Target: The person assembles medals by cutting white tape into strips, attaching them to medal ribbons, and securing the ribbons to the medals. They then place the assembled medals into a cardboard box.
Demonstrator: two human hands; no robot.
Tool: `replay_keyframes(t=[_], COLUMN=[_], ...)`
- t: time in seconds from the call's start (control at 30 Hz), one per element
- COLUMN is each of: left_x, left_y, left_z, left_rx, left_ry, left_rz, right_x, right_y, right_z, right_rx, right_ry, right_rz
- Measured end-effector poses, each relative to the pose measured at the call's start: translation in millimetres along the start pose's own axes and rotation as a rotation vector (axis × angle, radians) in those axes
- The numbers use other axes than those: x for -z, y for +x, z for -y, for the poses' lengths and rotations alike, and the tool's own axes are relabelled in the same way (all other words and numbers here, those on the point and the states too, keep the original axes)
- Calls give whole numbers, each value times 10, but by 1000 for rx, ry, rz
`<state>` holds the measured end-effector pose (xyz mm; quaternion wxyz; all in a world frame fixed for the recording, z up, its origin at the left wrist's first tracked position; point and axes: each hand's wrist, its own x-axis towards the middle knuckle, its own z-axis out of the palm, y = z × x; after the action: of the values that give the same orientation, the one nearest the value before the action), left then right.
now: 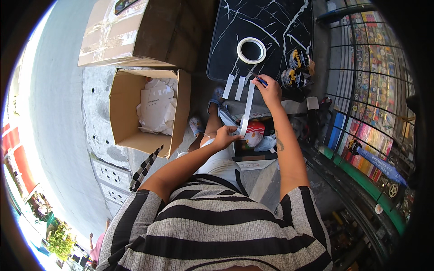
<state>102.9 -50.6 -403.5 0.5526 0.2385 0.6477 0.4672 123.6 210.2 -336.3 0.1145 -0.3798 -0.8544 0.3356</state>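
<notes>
Ideally, hold the white tape strip [249,105], centre frame, taut and cut square: left hand [225,137] fingers pinched on its lower end, right hand [270,91] clamped around the blue-handled cutter [262,82] up top.

A long, thin white tape strip [249,101] is pulled straight, with its top leaning right. A skinny blue and black tool [261,81] tilts just beside the strip's top end.

Ribbed top [203,223] in grey-and-black stripes — short sleeves [306,203] — right forearm [290,156] tattooed
</notes>
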Motion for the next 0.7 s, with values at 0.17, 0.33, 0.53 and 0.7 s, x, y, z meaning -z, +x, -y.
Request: replay_keyframes(t=[0.17, 0.33, 0.53, 0.7], left_x=[0, 0, 19, 14], left_y=[23, 34, 72, 73], left_z=[-45, 7, 124, 147], left_rx=[66, 15, 76, 57], left_ry=[-23, -17, 57, -3], left_rz=[64, 9, 27, 18], right_x=[-27, -96, 16, 376], right_y=[-28, 45, 9, -463], right_z=[30, 54, -64, -183], right_rx=[17, -22, -123, -107], right_ry=[-33, 142, 231, 346], right_rz=[-29, -263, -124, 183])
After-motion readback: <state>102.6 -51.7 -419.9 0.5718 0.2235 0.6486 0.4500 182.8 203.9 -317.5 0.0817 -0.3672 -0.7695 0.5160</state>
